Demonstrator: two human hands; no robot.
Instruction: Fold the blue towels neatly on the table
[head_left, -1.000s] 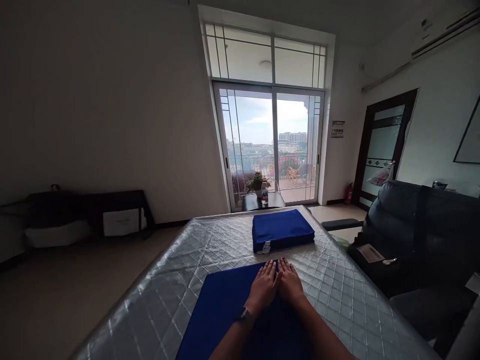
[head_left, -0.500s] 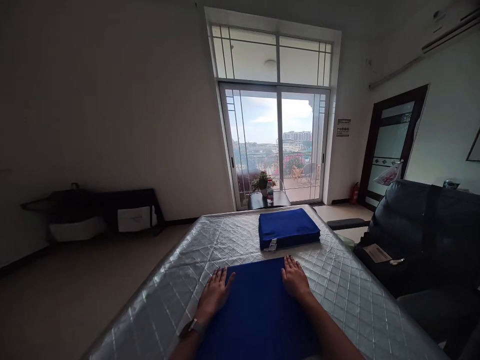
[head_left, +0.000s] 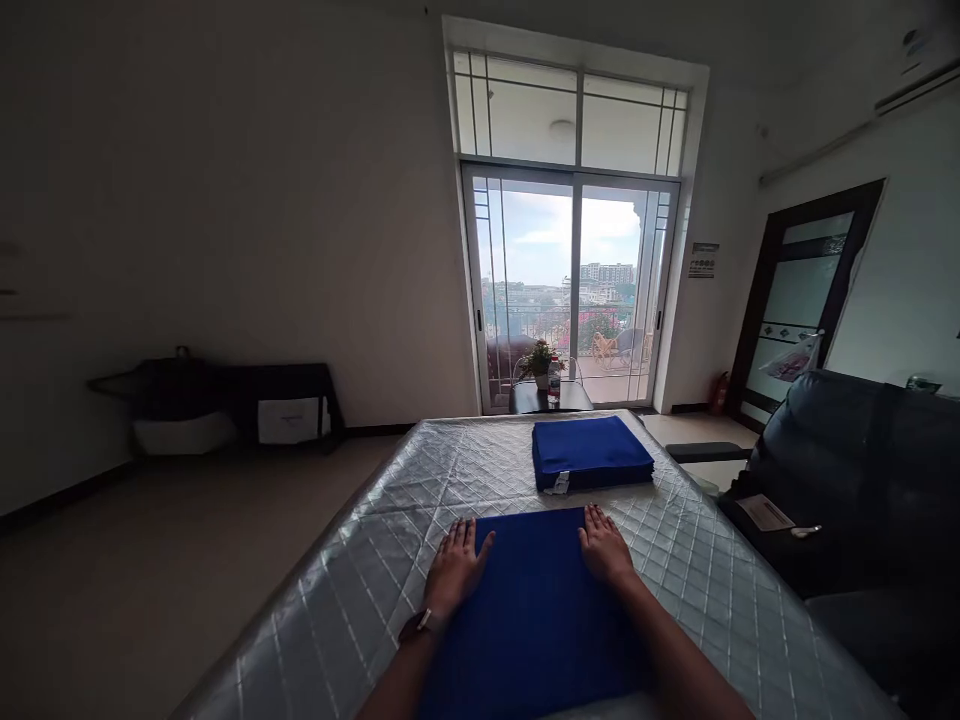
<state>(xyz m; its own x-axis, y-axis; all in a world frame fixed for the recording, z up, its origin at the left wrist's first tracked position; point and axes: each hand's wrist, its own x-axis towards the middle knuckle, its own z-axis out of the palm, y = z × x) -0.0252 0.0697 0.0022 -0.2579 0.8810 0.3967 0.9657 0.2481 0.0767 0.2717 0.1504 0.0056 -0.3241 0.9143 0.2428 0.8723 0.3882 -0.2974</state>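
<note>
A flat blue fabric piece [head_left: 536,610] lies in front of me on a silver quilted table cover [head_left: 375,560]. My left hand [head_left: 455,568] rests flat at its far left corner, fingers stretched forward and thumb apart. At the far right corner my right hand [head_left: 604,545] presses down flat, palm low and fingers extended. Neither hand grips anything. Beyond them sits a stack of folded blue fabric [head_left: 592,452] with a white tag [head_left: 559,483] at its near left corner.
A dark sofa [head_left: 847,480] stands along the right side, a card [head_left: 765,512] lying on it. Past the far edge is a small dark table [head_left: 525,398] with a potted plant [head_left: 540,360] and a bottle [head_left: 554,380]. Dark bags [head_left: 172,400] lean by the left wall.
The view has turned slightly left, so everything sits further right in the picture. Both hands stay flat on the far corners of the blue fabric piece.
</note>
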